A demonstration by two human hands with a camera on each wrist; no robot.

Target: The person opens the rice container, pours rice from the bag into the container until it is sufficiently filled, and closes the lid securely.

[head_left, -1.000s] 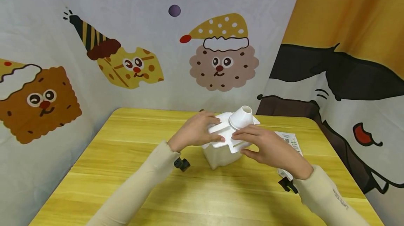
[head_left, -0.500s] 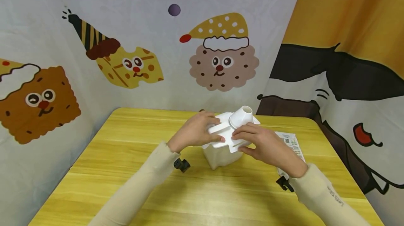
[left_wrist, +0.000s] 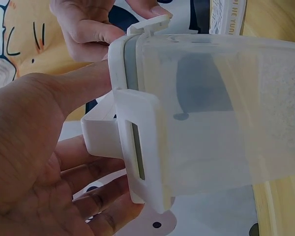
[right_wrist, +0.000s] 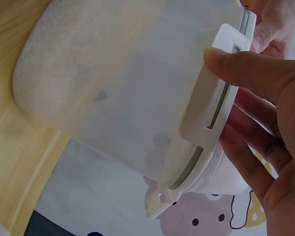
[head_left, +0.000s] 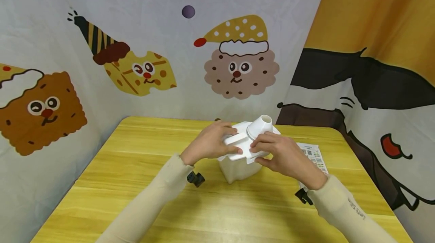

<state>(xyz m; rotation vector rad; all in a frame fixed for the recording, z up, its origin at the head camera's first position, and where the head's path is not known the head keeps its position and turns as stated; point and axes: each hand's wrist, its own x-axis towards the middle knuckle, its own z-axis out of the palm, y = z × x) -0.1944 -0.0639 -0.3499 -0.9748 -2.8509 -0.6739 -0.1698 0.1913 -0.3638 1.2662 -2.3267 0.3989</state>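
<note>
A translucent white container (head_left: 238, 168) stands on the yellow table (head_left: 136, 152), closed by a white lid (head_left: 242, 142) with a round spout (head_left: 262, 125). My left hand (head_left: 210, 142) grips the lid's left edge, thumb along the rim beside a side latch (left_wrist: 143, 147). My right hand (head_left: 284, 156) holds the lid's right side. Its thumb (right_wrist: 255, 69) presses on the other latch (right_wrist: 211, 96), with the fingers over the lid top. The container body (left_wrist: 221, 113) fills the left wrist view and likewise the right wrist view (right_wrist: 113, 83). What is inside cannot be made out.
A printed leaflet (head_left: 312, 153) lies on the table to the right of the container, partly under my right wrist. Cartoon-printed cloth walls close off the table at the back, left and right. A black camera mount (head_left: 196, 178) hangs under my left wrist.
My right hand and forearm have drawn slightly left, closer onto the lid. The left hand and the container have stayed put.
</note>
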